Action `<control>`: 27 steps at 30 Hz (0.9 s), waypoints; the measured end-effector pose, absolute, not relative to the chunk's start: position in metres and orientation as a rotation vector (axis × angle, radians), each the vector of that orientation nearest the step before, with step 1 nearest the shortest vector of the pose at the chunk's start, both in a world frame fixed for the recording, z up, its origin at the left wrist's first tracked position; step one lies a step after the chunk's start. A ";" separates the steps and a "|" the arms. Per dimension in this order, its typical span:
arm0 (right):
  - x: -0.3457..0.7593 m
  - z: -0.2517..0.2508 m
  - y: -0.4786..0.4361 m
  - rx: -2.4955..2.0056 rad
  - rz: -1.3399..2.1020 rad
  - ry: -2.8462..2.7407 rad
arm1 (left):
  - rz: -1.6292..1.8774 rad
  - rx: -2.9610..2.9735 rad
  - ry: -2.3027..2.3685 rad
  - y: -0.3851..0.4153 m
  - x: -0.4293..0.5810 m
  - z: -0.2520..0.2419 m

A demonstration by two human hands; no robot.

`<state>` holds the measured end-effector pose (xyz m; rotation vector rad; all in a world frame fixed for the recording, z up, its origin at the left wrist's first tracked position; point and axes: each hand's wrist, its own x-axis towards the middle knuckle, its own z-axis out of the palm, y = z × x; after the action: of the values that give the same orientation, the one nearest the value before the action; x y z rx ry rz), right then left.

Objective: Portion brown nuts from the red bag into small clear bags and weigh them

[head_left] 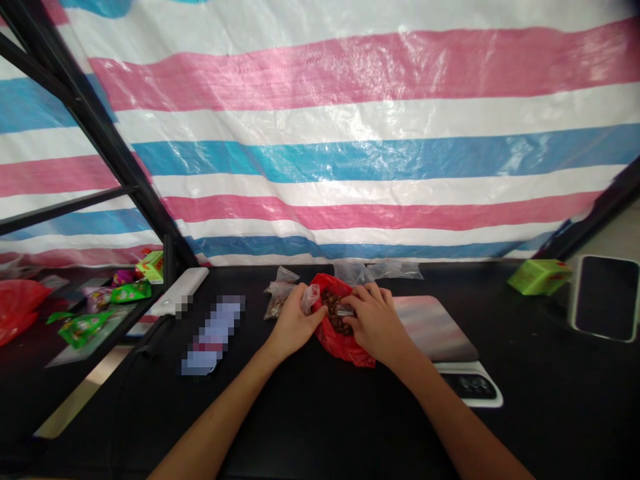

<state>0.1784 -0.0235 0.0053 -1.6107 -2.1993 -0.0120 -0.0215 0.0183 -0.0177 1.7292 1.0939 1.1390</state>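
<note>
A red plastic bag (335, 340) lies open on the black table, with small brown pieces (330, 308) inside that look like beans or nuts. My left hand (295, 323) is at the bag's left rim, its fingers closed on a small clear plastic bag (311, 295). From the right, my right hand (375, 323) reaches over the brown pieces with bent fingers. Between those fingers shows a small shiny thing (345, 311), too little of it visible to name. Just left of my left hand sits a filled clear zip bag (274, 307).
A kitchen scale (435, 330) stands right of the red bag. Clear bags (395, 270) lie behind. A phone-like slab (213, 340) and a white power strip (180, 293) are left; a green box (540, 277) and a white-framed device (605, 298) are right. Striped sheeting (350, 160) hangs behind.
</note>
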 end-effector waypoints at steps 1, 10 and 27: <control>0.178 0.005 -0.023 -1.620 -0.010 -2.190 | 1.139 1.699 1.059 0.017 -0.020 -0.017; 0.173 0.001 -0.022 -1.641 0.029 -2.142 | 1.219 1.412 0.953 0.016 -0.015 -0.009; 0.167 -0.003 -0.024 -1.471 0.139 -2.193 | 1.217 1.645 1.174 0.017 -0.017 -0.022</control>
<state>0.1673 -0.0237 -0.0026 -1.4708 -2.1931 0.1395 -0.0175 0.0174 -0.0218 1.6449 1.1737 1.2174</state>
